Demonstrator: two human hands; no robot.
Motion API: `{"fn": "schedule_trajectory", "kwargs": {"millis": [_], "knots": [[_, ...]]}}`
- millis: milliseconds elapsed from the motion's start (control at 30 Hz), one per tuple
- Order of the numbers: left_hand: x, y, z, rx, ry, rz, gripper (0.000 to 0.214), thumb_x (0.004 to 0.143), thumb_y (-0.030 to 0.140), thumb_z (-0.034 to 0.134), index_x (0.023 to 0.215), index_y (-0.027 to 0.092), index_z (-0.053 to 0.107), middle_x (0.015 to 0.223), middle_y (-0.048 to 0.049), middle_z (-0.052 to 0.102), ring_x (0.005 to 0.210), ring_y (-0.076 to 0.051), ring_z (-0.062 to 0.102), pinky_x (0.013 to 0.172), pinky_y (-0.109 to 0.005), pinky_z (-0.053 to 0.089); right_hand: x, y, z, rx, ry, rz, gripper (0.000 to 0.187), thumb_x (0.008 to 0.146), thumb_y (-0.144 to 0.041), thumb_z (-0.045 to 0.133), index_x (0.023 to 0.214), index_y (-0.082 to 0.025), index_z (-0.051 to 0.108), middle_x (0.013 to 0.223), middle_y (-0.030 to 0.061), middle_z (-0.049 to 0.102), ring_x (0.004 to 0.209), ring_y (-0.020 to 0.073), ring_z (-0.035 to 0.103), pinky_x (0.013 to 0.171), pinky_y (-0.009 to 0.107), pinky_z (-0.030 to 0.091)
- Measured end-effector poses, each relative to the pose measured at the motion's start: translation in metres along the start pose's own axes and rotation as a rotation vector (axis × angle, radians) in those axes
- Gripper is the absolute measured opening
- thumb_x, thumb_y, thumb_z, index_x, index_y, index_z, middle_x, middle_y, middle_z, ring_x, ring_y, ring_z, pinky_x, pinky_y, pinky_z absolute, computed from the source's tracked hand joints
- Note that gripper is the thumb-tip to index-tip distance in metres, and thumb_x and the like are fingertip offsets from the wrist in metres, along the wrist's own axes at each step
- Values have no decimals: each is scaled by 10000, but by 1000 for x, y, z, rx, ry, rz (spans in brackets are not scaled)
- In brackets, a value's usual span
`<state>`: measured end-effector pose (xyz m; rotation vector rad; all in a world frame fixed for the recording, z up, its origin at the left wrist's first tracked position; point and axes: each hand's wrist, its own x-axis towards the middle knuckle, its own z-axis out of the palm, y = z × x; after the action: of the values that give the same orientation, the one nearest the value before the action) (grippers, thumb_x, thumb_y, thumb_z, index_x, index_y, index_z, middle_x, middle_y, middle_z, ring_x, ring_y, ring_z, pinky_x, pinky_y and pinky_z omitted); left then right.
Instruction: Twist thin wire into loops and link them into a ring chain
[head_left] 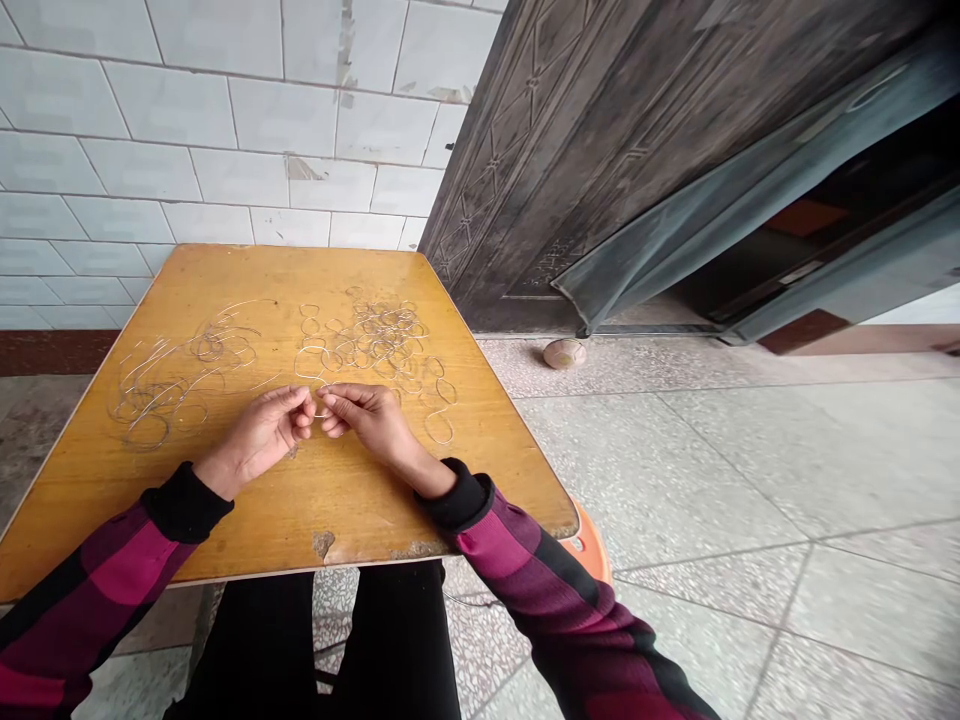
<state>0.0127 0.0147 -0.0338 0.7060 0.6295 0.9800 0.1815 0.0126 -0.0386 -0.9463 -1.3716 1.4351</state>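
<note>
Close together over the middle of the wooden table point(375, 510), both hands pinch a thin silvery wire point(309, 349) with a rounded loop showing just beyond the fingertips. My left hand point(262, 432) has thumb and forefinger pressed together on it, the other fingers curled. From the other side, my right hand point(375, 422) grips the wire between thumb and fingers. Loose curved wires point(161, 385) lie spread left of my hands. Beyond and to the right is a tangled heap of looped wires point(386, 330), some shaped like a figure eight point(440, 412).
A white tiled wall point(247, 110) stands behind the table. To the right are a dark carved door point(517, 170) and a grey-green curtain point(675, 220). A round stone-like object point(564, 353) rests on the floor by the doorway. An orange stool point(592, 545) shows under the table's right corner.
</note>
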Motion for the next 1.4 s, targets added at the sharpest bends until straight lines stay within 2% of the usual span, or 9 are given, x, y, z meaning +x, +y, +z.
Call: {"fn": "schedule_trajectory", "kwargs": {"millis": [233, 667, 1067, 1400], "knots": [[-1, 2, -1, 33, -9, -36, 189, 707, 244, 750, 624, 125, 628, 638, -12, 569, 523, -65, 484, 469, -175, 403, -2, 0, 0, -44, -3, -21, 351, 769, -486, 677, 919, -174, 739, 691, 15, 673, 570, 94, 614, 574, 244, 551], [-2, 1, 1, 6, 16, 4, 180, 727, 234, 748, 649, 128, 625, 669, -13, 584, 546, -67, 495, 492, -180, 418, -1, 1, 0, -57, 1, -12, 370, 776, -492, 663, 936, -166, 732, 681, 8, 650, 576, 94, 606, 569, 239, 541], [-4, 0, 2, 25, -6, 91, 137, 745, 223, 746, 705, 130, 654, 710, -13, 603, 571, -61, 498, 541, -182, 441, -2, -3, 1, -19, -28, 15, 322, 778, -454, 673, 903, -162, 730, 703, 15, 640, 582, 90, 600, 571, 239, 531], [-1, 1, -4, 77, 14, 71, 191, 746, 291, 736, 706, 133, 637, 725, -10, 603, 576, -64, 506, 512, -179, 422, -2, -5, 2, 15, -22, 45, 323, 733, -458, 698, 819, -146, 688, 672, -1, 624, 568, 87, 598, 559, 232, 524]]}}
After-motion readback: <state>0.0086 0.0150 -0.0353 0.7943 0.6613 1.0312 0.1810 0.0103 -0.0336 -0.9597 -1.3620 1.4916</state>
